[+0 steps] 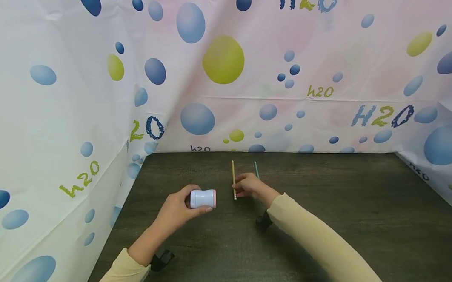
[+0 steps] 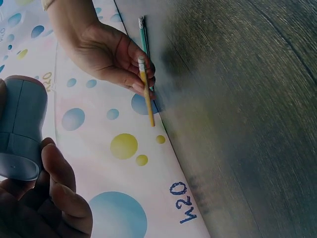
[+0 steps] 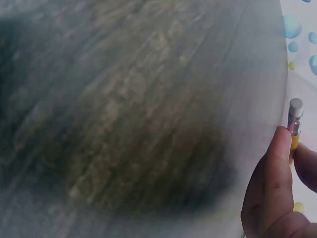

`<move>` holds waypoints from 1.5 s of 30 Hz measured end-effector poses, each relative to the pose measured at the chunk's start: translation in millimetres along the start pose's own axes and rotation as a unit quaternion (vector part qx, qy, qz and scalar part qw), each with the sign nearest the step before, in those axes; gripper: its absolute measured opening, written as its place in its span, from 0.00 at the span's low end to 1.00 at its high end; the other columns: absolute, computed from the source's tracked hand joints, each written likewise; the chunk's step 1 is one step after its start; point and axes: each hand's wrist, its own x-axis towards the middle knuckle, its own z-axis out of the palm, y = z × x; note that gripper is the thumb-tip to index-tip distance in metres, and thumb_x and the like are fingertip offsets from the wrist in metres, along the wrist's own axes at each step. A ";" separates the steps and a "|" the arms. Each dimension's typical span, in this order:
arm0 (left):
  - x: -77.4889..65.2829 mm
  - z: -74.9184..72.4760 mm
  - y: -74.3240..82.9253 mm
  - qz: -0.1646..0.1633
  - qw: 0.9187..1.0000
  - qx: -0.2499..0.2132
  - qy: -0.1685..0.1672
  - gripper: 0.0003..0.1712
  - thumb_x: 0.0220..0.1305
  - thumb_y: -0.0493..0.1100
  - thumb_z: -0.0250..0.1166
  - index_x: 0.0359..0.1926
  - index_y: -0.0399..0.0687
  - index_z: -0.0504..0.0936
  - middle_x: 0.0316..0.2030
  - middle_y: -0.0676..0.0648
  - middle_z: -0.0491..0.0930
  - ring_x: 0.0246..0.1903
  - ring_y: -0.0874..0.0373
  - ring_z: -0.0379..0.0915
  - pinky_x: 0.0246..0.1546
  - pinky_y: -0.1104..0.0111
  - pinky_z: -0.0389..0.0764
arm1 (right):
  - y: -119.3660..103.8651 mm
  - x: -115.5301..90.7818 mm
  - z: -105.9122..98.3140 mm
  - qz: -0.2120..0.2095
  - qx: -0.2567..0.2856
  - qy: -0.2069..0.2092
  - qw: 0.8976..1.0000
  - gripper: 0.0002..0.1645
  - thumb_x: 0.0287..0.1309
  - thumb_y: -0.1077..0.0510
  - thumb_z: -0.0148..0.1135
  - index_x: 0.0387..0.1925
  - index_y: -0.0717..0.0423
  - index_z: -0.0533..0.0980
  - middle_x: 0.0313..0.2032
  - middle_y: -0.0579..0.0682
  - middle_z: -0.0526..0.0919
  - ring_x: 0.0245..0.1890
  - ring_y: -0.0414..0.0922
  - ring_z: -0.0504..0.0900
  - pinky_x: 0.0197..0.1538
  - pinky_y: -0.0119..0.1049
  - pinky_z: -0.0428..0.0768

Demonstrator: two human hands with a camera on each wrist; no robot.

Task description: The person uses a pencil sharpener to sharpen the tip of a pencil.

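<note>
In the head view my left hand [image 1: 179, 207] grips a pale blue waisted cylinder [image 1: 203, 199], which resembles a pencil sharpener and has a pink end facing right. Fingers wrap its far side and the thumb lies along its near side. To the right, my right hand [image 1: 251, 186] pinches a yellow pencil [image 1: 233, 174] between thumb and fingers, its white eraser end towards me. A green pencil [image 1: 256, 169] lies on the table just beyond the right hand, partly hidden by it. The right wrist view shows the yellow pencil's eraser [image 3: 295, 106] and metal band above the pinching fingers.
The dark wooden table [image 1: 330, 220] ends at a white sheet [image 1: 268, 70] with blue and green dots, which rises behind and on both sides. Dark straps [image 1: 162, 260] show at both wrists, below pale yellow sleeves [image 1: 315, 238].
</note>
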 end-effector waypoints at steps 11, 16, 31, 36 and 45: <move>-1.6 -1.7 1.1 -0.010 1.000 0.000 -0.005 0.33 0.56 0.52 0.79 0.58 0.43 0.79 0.44 0.39 0.86 0.35 0.54 0.80 0.34 0.63 0.83 | 1.8 8.9 1.9 0.024 -0.004 0.023 0.999 0.23 0.69 0.68 0.60 0.63 0.70 0.72 0.37 0.53 0.80 0.32 0.41 0.81 0.37 0.32 0.88; -1.5 -1.5 -0.8 -0.013 1.000 -0.002 -0.006 0.33 0.56 0.52 0.79 0.58 0.43 0.79 0.45 0.39 0.86 0.36 0.54 0.80 0.34 0.63 0.82 | 1.8 10.7 2.8 0.024 -0.006 0.024 0.999 0.22 0.69 0.68 0.61 0.62 0.70 0.72 0.34 0.52 0.79 0.30 0.40 0.81 0.35 0.31 0.87; -1.1 2.4 -6.9 -0.005 1.000 0.001 -0.009 0.32 0.57 0.51 0.78 0.58 0.43 0.78 0.44 0.39 0.86 0.36 0.55 0.79 0.33 0.64 0.81 | -0.7 12.1 5.1 0.007 -0.054 0.026 0.998 0.17 0.66 0.70 0.62 0.55 0.69 0.72 0.29 0.50 0.78 0.25 0.40 0.78 0.28 0.31 0.85; -0.7 3.1 -8.4 -0.008 1.000 -0.002 -0.011 0.33 0.57 0.51 0.78 0.59 0.43 0.78 0.45 0.39 0.85 0.36 0.55 0.79 0.33 0.64 0.81 | -2.0 12.2 5.8 0.001 -0.075 0.026 0.997 0.15 0.65 0.70 0.62 0.51 0.67 0.71 0.27 0.51 0.76 0.23 0.40 0.77 0.27 0.31 0.84; -1.2 1.8 -8.2 -0.024 0.999 -0.033 -0.027 0.34 0.59 0.50 0.76 0.61 0.39 0.75 0.44 0.38 0.84 0.35 0.55 0.79 0.32 0.66 0.80 | -3.5 8.9 8.4 0.001 -0.088 0.032 0.996 0.14 0.65 0.70 0.63 0.49 0.65 0.71 0.26 0.50 0.75 0.22 0.41 0.76 0.24 0.29 0.82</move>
